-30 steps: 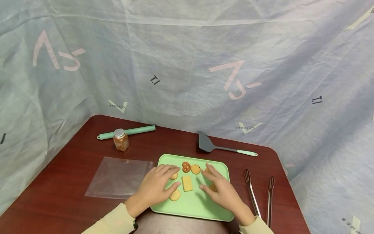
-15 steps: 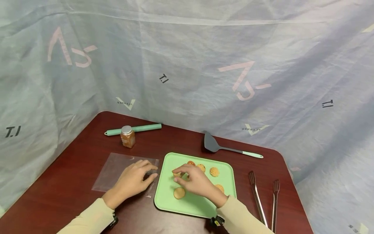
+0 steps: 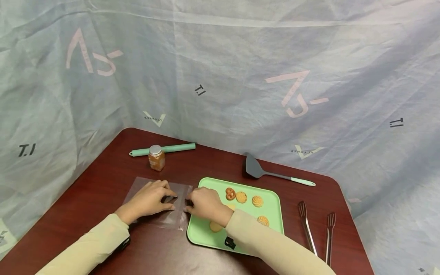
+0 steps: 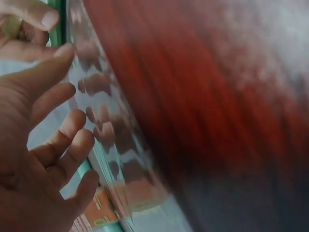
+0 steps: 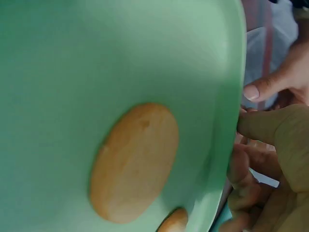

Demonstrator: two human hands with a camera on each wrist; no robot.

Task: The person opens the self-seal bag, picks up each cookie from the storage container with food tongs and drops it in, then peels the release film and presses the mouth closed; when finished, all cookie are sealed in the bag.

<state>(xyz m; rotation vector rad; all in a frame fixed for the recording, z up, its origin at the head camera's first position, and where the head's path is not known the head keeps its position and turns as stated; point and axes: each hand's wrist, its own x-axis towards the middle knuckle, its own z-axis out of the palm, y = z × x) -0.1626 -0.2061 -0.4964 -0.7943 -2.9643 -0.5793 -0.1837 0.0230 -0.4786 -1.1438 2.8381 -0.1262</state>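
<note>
My left hand (image 3: 148, 200) lies over a clear plastic zip bag (image 3: 168, 221) on the table, thumb and fingers apart near its opening end. In the left wrist view, the left fingertips (image 4: 75, 118) are right at the shiny film. My right hand (image 3: 207, 204) reaches across the left rim of the green tray (image 3: 275, 217). Its fingertips, thumb and index spaced apart, come right up to the bag's zip edge. A round biscuit (image 5: 135, 164) lies on the tray beneath the right wrist. Part of another biscuit (image 5: 174, 221) shows near the rim; the right hand and forearm hide some tray items.
A pretzel (image 3: 230, 194), a dotted cookie (image 3: 241, 197) and swirl cookies (image 3: 257, 201) sit on the tray. Behind are an amber jar (image 3: 156, 158), a green stick (image 3: 178, 148) and a grey spatula (image 3: 254, 168). Two metal utensils (image 3: 307, 225) lie right of the tray.
Both hands have moved left off their places above the tray: the left onto the bag, the right to the bag's edge. The head view has shifted slightly.
</note>
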